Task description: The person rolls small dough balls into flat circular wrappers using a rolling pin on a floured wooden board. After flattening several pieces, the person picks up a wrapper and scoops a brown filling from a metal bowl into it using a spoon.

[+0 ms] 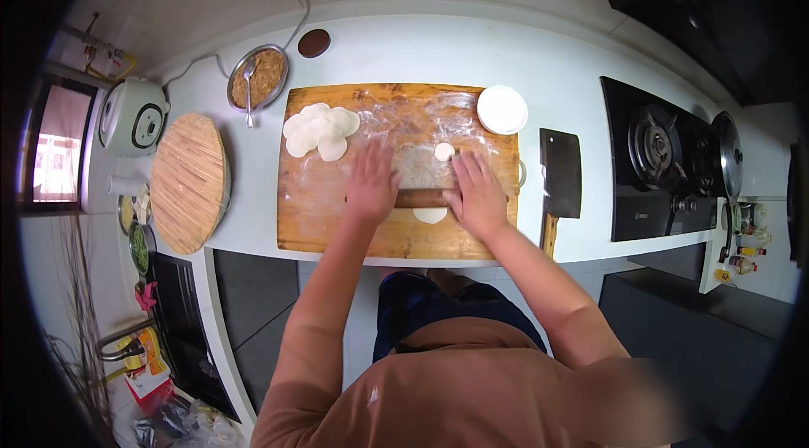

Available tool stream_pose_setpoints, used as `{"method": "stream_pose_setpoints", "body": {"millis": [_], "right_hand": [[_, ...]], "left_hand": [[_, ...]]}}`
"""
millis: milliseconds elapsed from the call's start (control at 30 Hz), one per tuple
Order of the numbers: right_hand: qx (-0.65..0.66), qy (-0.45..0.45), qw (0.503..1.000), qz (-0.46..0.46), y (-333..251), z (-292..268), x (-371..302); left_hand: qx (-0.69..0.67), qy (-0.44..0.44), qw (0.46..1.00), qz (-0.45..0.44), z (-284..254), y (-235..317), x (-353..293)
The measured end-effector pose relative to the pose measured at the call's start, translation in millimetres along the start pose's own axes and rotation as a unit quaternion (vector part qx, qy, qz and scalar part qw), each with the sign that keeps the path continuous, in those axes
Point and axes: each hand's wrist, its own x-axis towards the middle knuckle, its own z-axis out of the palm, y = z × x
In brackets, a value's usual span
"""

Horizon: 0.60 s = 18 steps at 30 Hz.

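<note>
A wooden rolling pin (pixel 419 198) lies crosswise on a floured wooden board (pixel 313 220). My left hand (pixel 373 182) rests flat over the pin's left end, fingers stretched away from me. Over the right end lies my right hand (pixel 480 197), its fingers also stretched out and slightly apart. A thin round dough wrapper (pixel 430 215) shows partly from beneath the pin, on the near side. Close to my right fingertips sits a small dough disc (pixel 444 151). Several rolled wrappers (pixel 318 129) overlap in a pile at the board's far left.
A white bowl (pixel 502 109) stands on the board's far right corner. Right of the board lies a cleaver (pixel 561 170), then a gas stove (pixel 653 153). At the left are a bowl of filling (pixel 268 73) with a spoon (pixel 249 92), a round slatted lid (pixel 187 182) and a rice cooker (pixel 135 115).
</note>
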Motion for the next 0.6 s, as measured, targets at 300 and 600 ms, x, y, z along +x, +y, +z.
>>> {"method": "stream_pose_setpoints", "body": {"millis": [300,600], "right_hand": [[0.075,-0.035,0.995,-0.048,-23,0,-96],[0.062,-0.069,0.996,-0.006,-22,-5,-67]], "left_hand": [[-0.174,-0.183,0.967,0.032,-17,32,-15],[-0.187,-0.259,0.940,0.117,-6,45,-24]]}}
